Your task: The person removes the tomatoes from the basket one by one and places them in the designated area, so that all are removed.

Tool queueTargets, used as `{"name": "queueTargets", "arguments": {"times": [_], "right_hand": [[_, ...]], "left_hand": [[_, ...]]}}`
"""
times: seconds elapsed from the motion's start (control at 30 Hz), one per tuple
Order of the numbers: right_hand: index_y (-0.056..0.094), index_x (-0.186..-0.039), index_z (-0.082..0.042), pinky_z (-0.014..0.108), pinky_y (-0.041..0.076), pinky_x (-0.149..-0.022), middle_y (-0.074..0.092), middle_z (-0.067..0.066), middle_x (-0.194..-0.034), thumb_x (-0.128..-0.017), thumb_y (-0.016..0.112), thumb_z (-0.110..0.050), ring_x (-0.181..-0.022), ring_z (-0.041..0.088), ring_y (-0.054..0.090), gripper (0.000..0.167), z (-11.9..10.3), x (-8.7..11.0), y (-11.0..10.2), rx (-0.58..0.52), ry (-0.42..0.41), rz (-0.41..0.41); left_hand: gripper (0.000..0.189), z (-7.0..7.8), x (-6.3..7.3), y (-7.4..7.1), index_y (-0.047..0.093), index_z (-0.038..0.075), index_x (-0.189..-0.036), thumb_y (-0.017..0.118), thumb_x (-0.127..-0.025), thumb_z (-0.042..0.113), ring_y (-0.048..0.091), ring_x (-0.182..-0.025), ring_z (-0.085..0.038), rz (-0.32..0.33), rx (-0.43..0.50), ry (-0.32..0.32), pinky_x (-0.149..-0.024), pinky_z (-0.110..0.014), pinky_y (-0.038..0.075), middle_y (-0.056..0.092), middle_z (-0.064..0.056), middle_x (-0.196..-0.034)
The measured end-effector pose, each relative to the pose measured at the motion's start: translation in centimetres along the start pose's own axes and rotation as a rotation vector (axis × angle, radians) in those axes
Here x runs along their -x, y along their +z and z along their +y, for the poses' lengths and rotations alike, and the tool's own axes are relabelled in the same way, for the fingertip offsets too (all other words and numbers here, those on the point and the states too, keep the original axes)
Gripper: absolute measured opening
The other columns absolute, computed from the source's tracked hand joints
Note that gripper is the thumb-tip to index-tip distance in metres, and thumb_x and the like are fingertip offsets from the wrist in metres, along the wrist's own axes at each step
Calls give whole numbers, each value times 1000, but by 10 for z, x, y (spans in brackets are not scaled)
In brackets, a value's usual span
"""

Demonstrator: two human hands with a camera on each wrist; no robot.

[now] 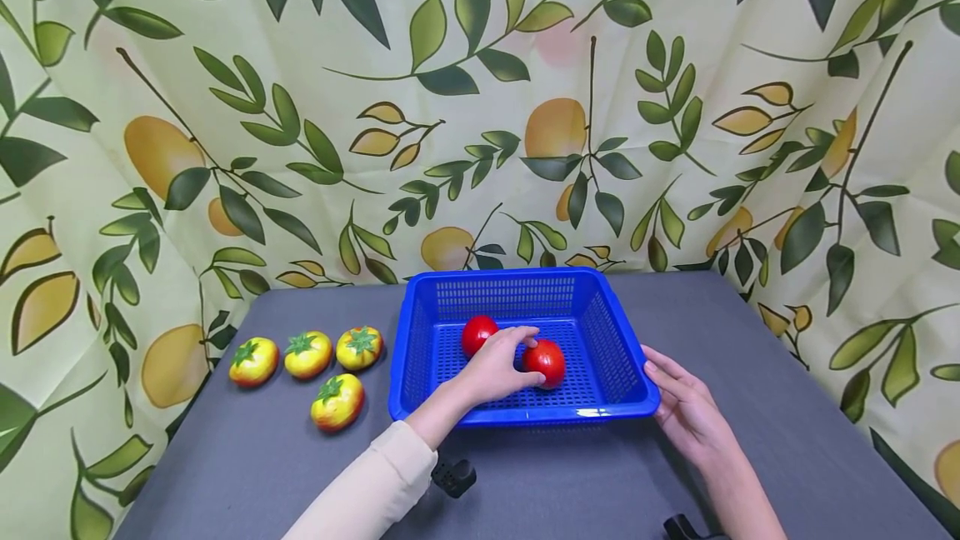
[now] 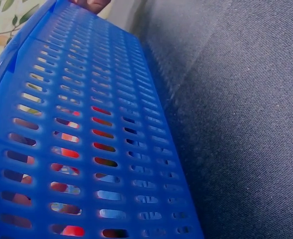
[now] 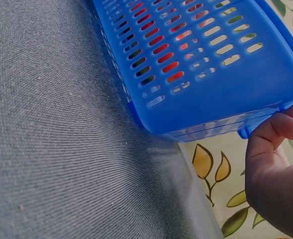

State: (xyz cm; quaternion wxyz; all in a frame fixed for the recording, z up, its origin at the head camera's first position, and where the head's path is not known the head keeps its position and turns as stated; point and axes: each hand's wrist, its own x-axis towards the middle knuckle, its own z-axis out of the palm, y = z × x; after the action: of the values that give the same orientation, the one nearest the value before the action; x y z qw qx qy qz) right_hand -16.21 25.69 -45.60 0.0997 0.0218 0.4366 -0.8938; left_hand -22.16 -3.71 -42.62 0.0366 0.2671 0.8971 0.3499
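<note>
A blue plastic basket (image 1: 517,416) with slotted walls stands on the grey table. Two glossy red tomatoes lie inside it. My left hand (image 1: 491,369) reaches over the front rim and holds the right tomato (image 1: 546,365) between thumb and fingers. Just behind that hand is the other tomato (image 1: 479,334), partly covered by it. At the basket's right end, my right hand (image 1: 690,411) grips the rim, its thumb and fingers also showing in the right wrist view. Through the slots of the basket wall (image 2: 81,129), the left wrist view shows bits of red.
Left of the basket, several yellow-red fruits with green leafy tops lie on the table, among them a front one (image 1: 337,402) and a far-left one (image 1: 253,362). A leaf-patterned cloth (image 1: 480,190) hangs behind and at both sides.
</note>
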Motion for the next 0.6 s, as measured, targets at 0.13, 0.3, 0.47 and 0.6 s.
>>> {"name": "queueTargets", "arguments": {"times": [0.13, 0.3, 0.47, 0.6], "right_hand": [[70, -119, -16, 35, 53, -86, 69, 8, -116, -103, 51, -10, -100, 22, 68, 25, 0, 0, 1, 9, 7, 16], [71, -118, -17, 34, 53, -86, 69, 7, -115, -103, 51, -11, -100, 21, 68, 25, -1, 0, 2, 18, 10, 27], [71, -118, -16, 35, 53, -86, 69, 8, -116, -104, 50, -10, -101, 21, 68, 26, 0, 0, 1, -5, 12, 9], [70, -119, -15, 35, 53, -85, 69, 9, -115, -104, 48, -9, -100, 22, 68, 27, 0, 0, 0, -21, 6, -12]], "left_hand": [[64, 0, -1, 1, 53, 7, -139, 80, -83, 25, 51, -123, -20, 0, -8, 21, -100, -45, 44, 61, -3, -126], [64, 1, -4, 4, 53, 7, -139, 79, -83, 23, 53, -122, -19, -32, -25, 53, -100, -41, 45, 58, -4, -132], [62, 4, -7, 7, 55, 8, -139, 79, -84, 23, 54, -118, -21, -83, -55, 41, -97, -40, 46, 60, -5, -131], [56, 6, -11, 10, 60, 10, -134, 80, -83, 21, 53, -116, -21, -100, -85, 58, -98, -39, 45, 63, -2, -127]]}}
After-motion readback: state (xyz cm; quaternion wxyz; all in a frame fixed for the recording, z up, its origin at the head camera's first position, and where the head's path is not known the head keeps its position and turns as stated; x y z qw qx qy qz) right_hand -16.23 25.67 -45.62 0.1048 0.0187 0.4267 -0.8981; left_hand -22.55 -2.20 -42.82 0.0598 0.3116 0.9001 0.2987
